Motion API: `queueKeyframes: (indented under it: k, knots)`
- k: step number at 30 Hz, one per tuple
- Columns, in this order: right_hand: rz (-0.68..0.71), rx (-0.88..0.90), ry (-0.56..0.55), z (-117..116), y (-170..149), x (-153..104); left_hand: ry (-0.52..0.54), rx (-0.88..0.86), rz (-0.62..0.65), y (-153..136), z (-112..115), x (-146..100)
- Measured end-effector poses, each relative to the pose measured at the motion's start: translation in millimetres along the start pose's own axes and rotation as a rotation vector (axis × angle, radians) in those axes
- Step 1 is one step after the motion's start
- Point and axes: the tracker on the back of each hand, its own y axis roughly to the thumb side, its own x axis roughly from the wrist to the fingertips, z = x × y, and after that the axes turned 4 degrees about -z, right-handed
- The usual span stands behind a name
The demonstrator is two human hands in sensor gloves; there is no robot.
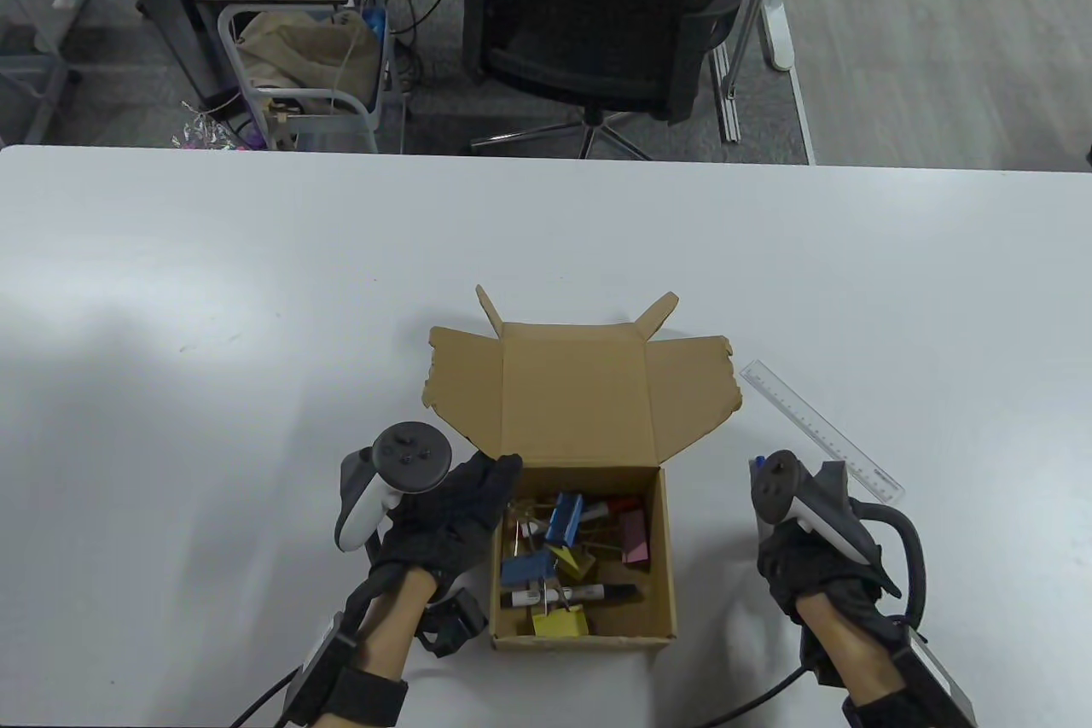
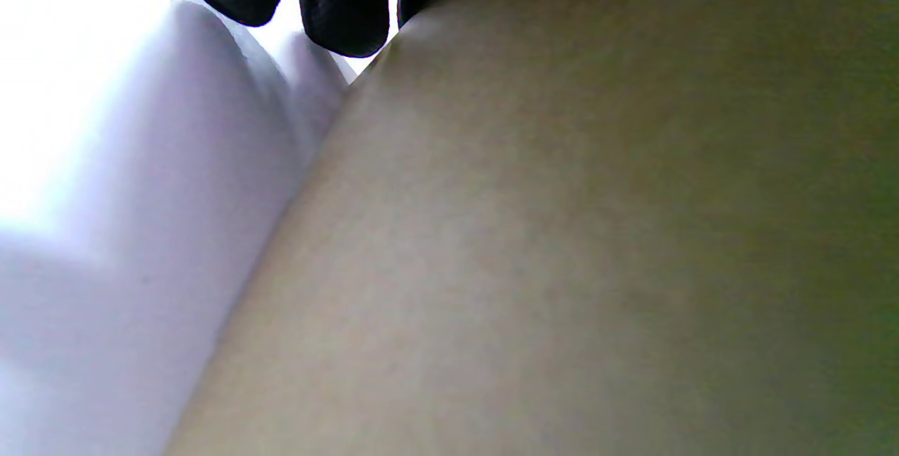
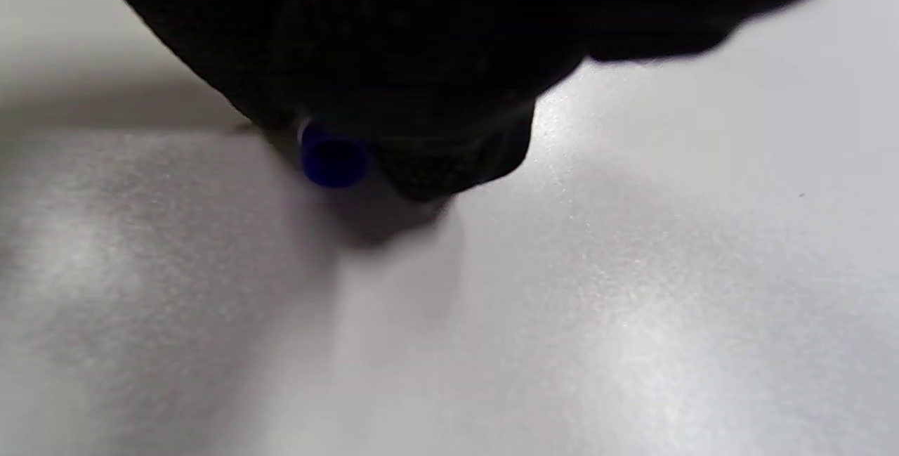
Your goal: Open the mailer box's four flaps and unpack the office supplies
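Observation:
The brown mailer box (image 1: 580, 639) stands open near the table's front edge, its lid and flaps (image 1: 573, 395) folded back. Inside lie blue binder clips (image 1: 563, 516), a yellow clip (image 1: 559, 622), a pink clip (image 1: 633, 538) and a black marker (image 1: 589, 592). My left hand (image 1: 478, 489) lies against the box's left outer wall, fingers straight; in the left wrist view the fingertips (image 2: 340, 6) sit beside the cardboard wall (image 2: 562, 231). To the right of the box, my right hand (image 1: 802, 557) grips a blue-capped marker (image 1: 756, 465) low over the table; its blue end (image 3: 331, 159) shows under curled fingers (image 3: 449, 161).
A clear plastic ruler (image 1: 823, 431) lies on the white table (image 1: 256, 293) just beyond my right hand. An office chair (image 1: 589, 20) and a cart (image 1: 299, 71) stand behind the table's far edge.

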Motion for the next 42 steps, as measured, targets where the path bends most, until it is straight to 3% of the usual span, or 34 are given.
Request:
queueKeyframes:
  k: [7,15,20,24,31,35,42]
  knots:
    - [-0.035,0.033,-0.036,14,-8,-13,0.0,0.004,-0.002,0,0,0]
    - [0.078,0.232,-0.216,65,-25,-57,-0.001,0.002,-0.004,1,0,0]
    - [0.209,0.239,-0.372,93,-7,-97,-0.001,0.002,-0.004,1,0,0]
    - [0.284,0.115,-0.479,106,27,-128,0.0,0.004,-0.004,1,0,0]
    - [0.54,-0.006,-0.417,106,96,-149,0.0,0.005,-0.003,1,0,0]
    - [0.646,-0.124,-0.333,93,136,-143,-0.001,0.005,-0.002,1,0,0]
    - [0.61,-0.274,-0.212,64,178,-120,-0.01,0.009,0.002,1,0,1]
